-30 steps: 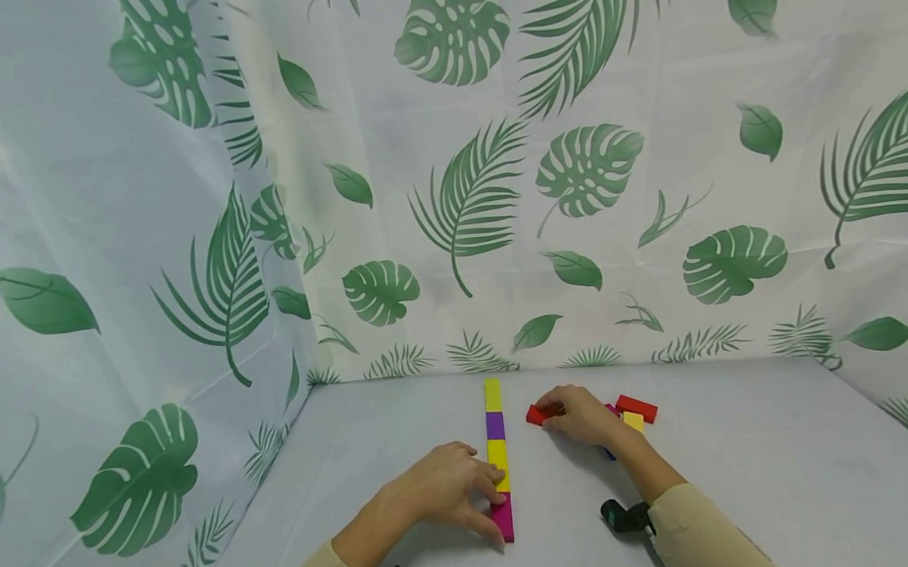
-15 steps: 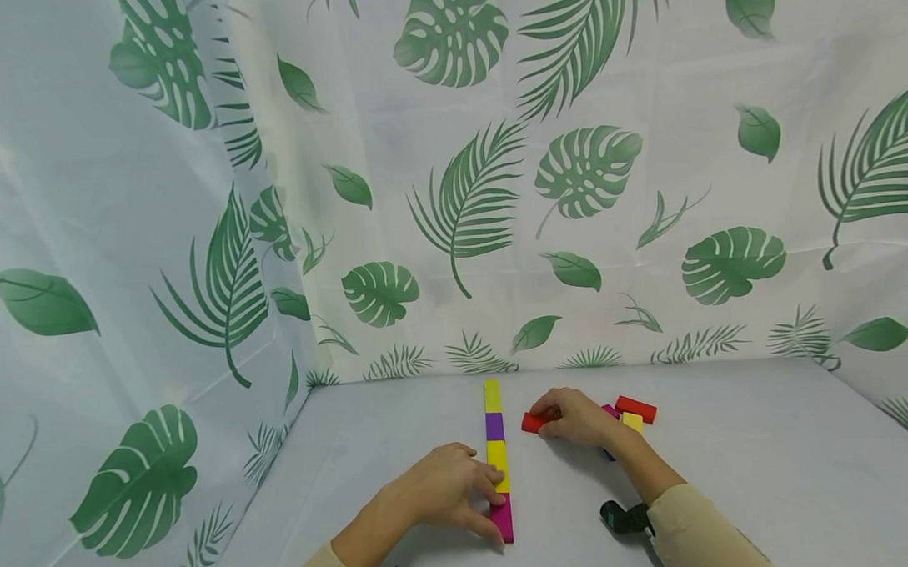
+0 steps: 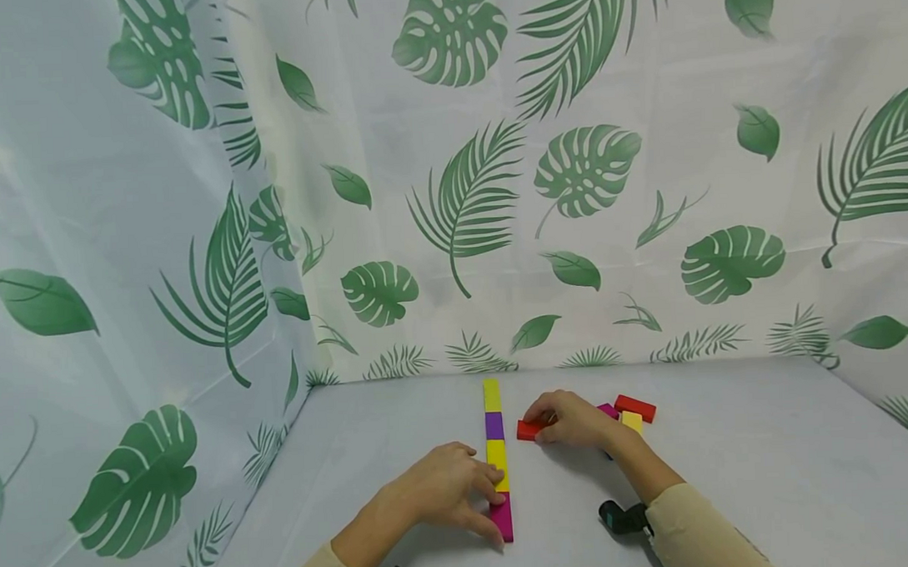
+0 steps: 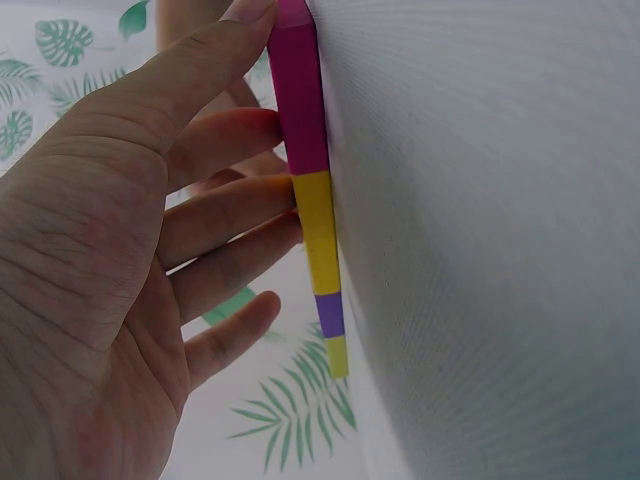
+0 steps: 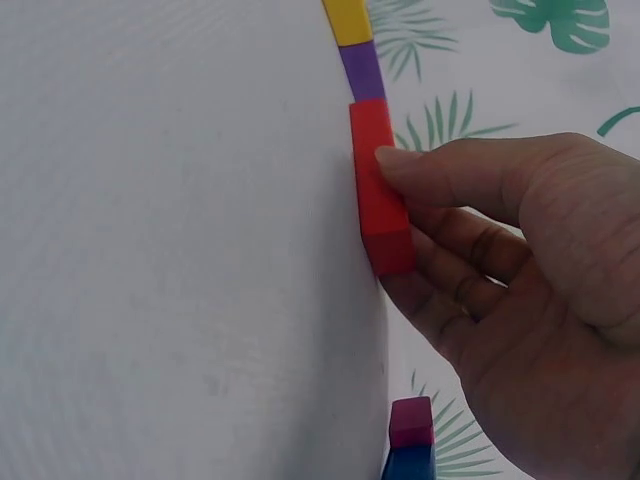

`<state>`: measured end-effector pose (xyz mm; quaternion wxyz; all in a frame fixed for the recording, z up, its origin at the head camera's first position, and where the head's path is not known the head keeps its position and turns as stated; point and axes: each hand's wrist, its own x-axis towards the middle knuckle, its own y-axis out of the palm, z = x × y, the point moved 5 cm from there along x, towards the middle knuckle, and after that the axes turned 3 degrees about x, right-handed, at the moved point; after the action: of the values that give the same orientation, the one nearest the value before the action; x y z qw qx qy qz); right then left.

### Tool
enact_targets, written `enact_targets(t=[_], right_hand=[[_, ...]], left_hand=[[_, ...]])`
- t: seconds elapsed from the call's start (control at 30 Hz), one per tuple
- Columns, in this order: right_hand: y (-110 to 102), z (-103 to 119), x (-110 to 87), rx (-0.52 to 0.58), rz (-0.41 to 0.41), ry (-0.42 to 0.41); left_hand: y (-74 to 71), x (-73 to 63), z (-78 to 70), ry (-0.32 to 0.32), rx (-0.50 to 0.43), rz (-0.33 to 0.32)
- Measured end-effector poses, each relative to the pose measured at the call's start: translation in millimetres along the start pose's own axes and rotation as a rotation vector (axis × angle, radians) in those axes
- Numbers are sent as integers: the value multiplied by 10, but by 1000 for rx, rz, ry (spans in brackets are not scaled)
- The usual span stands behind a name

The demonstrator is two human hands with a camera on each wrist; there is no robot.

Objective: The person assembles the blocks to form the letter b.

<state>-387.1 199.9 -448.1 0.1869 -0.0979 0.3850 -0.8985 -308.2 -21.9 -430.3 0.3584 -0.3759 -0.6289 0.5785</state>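
A straight row of blocks runs away from me on the white surface: a magenta block (image 3: 503, 524) nearest, then a yellow block (image 3: 497, 454), a purple block (image 3: 494, 426) and a paler yellow block (image 3: 491, 395) at the far end. My left hand (image 3: 448, 488) lies along the row's left side, fingertips on the magenta and yellow blocks, thumb at the magenta block's near end. To the right of the row, my right hand (image 3: 575, 419) pinches a red block (image 5: 378, 180) between thumb and fingers. That block points toward the row, a gap apart from it in the head view.
Beyond the right hand lie another red block (image 3: 635, 408), a light yellow block (image 3: 632, 421) and a magenta block (image 3: 608, 410), partly hidden. A blue block (image 5: 410, 464) shows in the right wrist view. Leaf-printed white cloth (image 3: 500, 315) walls the back and left.
My right hand has shifted a little left and nearer to me, bringing the red block closer to the row. The left hand and the row stay put.
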Motion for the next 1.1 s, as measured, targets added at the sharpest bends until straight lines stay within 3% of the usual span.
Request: enact_targets(t=[0.37, 1.1], right_hand=[[16, 47, -3, 2, 40, -20], [75, 123, 17, -45, 33, -111]], left_hand=[[0, 1, 1, 5, -1, -7], [-1, -1, -5, 24, -1, -13]])
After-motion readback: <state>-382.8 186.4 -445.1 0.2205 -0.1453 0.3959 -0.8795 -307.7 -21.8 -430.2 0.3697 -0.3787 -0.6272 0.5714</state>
